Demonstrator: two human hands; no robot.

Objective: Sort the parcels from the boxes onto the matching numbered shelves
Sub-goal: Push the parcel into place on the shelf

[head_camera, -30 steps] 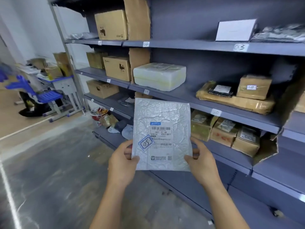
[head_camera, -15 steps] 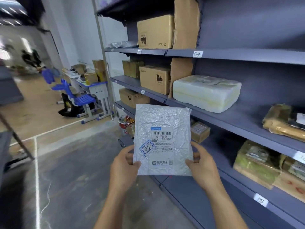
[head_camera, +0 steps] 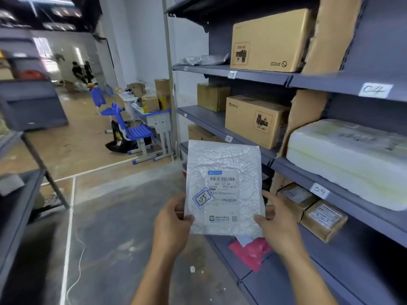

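Up front, a person's left hand (head_camera: 171,219) and right hand (head_camera: 277,227) pinch the lower corners of a silver bubble mailer (head_camera: 224,159). Thumbs are on its face and fingers behind, holding it upright in the aisle beside grey steel shelving (head_camera: 363,256). A blue-bordered sticker (head_camera: 202,198) on its printed label reads 05. The envelope is thin, crinkled and soft-skinned, and would likely sag if gripped by one corner, so a two-handed carry suits it. Just below it a pink plastic pouch (head_camera: 251,252) lies on a low shelf (head_camera: 222,241). To the right, small tape-wrapped cartons (head_camera: 323,219) sit beneath a 09 tag (head_camera: 319,190). Above that tag rests a bulky white block (head_camera: 352,159) in cloudy film. Farther up, a handwritten 05 tag (head_camera: 232,74) is fixed to the lip of an upper shelf (head_camera: 259,75), matching the sticker. That shelf holds a limp grey poly bag (head_camera: 202,60) close against a rigid brown Pico carton (head_camera: 268,40). The sensible move, judged from here, is to raise the mailer flat with its label up. It can then slide over the shelf lip onto or beside the grey bag, clear of the carton's hard corner. Beyond the shelving a blue plastic chair (head_camera: 134,130) stands at a small desk (head_camera: 152,113).
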